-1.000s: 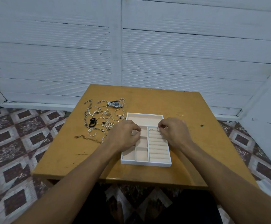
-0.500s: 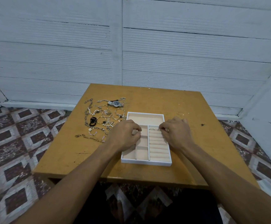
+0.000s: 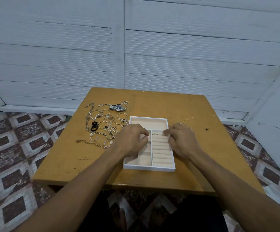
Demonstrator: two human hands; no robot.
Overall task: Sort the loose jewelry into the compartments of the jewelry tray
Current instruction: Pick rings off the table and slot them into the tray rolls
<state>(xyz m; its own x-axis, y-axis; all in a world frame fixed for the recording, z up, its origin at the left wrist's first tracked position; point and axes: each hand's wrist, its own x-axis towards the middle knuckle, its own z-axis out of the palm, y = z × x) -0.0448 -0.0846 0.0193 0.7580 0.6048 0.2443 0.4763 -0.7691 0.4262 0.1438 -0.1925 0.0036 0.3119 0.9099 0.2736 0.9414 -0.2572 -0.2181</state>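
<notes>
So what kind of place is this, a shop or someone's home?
Probably a room in a home, not a shop: a small scuffed wooden table stands by a white-painted plank wall on a patterned tile floor, with a jewelry tray and loose jewelry on it.

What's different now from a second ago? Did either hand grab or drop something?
Hardly anything. The right hand stays with its fingertips at the top ring rolls. The small ring seen at them earlier is hidden now, so I cannot tell if it was let go. The left hand stays curled over the jewelry tray. The ring in the top slot, the watch and the loose jewelry have not moved.
</notes>
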